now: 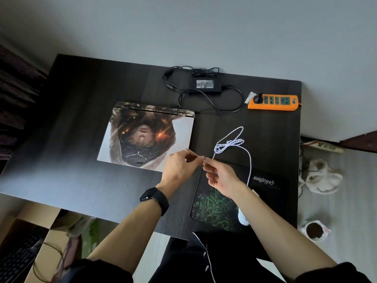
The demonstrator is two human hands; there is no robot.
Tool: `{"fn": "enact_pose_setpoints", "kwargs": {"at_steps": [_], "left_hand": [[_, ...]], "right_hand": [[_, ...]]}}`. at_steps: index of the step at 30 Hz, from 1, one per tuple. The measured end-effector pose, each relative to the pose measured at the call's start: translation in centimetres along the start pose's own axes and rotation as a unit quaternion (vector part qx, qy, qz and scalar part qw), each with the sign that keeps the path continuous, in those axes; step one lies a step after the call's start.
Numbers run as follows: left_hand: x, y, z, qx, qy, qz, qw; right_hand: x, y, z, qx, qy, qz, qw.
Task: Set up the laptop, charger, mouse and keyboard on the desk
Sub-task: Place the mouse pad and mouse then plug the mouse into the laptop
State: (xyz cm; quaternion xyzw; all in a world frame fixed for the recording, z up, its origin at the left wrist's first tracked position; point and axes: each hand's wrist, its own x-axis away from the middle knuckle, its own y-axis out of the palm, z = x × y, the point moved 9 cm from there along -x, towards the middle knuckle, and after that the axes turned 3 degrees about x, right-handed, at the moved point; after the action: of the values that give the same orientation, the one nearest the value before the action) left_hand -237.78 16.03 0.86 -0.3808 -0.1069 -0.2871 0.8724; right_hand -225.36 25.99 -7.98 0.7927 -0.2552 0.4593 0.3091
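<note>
Both my hands pinch the white braided mouse cable above the desk.

My left hand [179, 166] and right hand [219, 176] meet fingertip to fingertip, each pressed together on the mouse cable [230, 142], whose bundled loops lie just beyond on the dark desk [71, 123]. The cable runs back along the right to the white mouse [243, 218], mostly hidden under my right forearm on the green-and-black mouse pad [216, 213]. The closed laptop [145, 137], its lid covered in printed art, lies to the left. At the far edge sits the charger brick [206, 85] with its black cord [228, 103] leading to the orange power strip [273, 102] at far right. The keyboard [18, 256] lies in a cardboard box [49, 240] on the floor, near left.
</note>
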Motion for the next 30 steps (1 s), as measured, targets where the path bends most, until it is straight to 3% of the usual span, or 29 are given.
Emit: {"fn": "enact_pose_setpoints", "kwargs": {"at_steps": [2,4,6,7,10,12,14,17,21,23,30], "left_hand": [[-0.4,0.2,-1.5,0.001,-0.038,0.003,0.999],[-0.9,0.7,-3.0,0.032,-0.09,-0.008,0.995],[-1.5,1.3,-3.9,0.038,-0.119,-0.03,0.992],[-1.7,1.7,-4.0,0.025,-0.123,-0.048,0.991],[-2.2,3.2,-3.6,-0.037,-0.122,-0.106,0.986],[-2.3,4.1,-3.6,-0.048,-0.123,-0.135,0.982],[-2.7,5.0,-3.5,-0.055,-0.12,-0.161,0.978],[-4.2,5.8,-3.0,-0.111,-0.103,-0.169,0.974],[-7.1,3.5,-2.0,-0.265,-0.03,0.024,0.963],[-8.3,2.9,-2.5,-0.297,-0.029,0.069,0.952],[-11.4,4.0,-5.1,-0.377,-0.022,0.031,0.925]], "right_hand": [[0.2,-1.0,-1.2,0.137,-0.09,0.073,0.984],[1.1,-1.9,-2.6,0.25,-0.203,0.148,0.935],[2.1,-2.4,-3.6,0.31,-0.286,0.195,0.885],[2.1,-2.3,-3.7,0.324,-0.297,0.193,0.877],[0.1,-2.2,-1.8,0.283,-0.189,0.113,0.934],[-1.1,-2.3,0.0,0.172,-0.115,0.068,0.976],[-2.2,-2.5,0.9,0.04,-0.082,0.066,0.994],[-3.7,-2.4,1.2,-0.1,-0.063,0.064,0.991],[-5.7,-3.3,-0.2,-0.082,-0.126,0.123,0.981],[-6.4,-3.9,-0.8,-0.067,-0.152,0.154,0.974],[-7.7,-3.9,-2.5,-0.055,-0.183,0.164,0.968]]}}
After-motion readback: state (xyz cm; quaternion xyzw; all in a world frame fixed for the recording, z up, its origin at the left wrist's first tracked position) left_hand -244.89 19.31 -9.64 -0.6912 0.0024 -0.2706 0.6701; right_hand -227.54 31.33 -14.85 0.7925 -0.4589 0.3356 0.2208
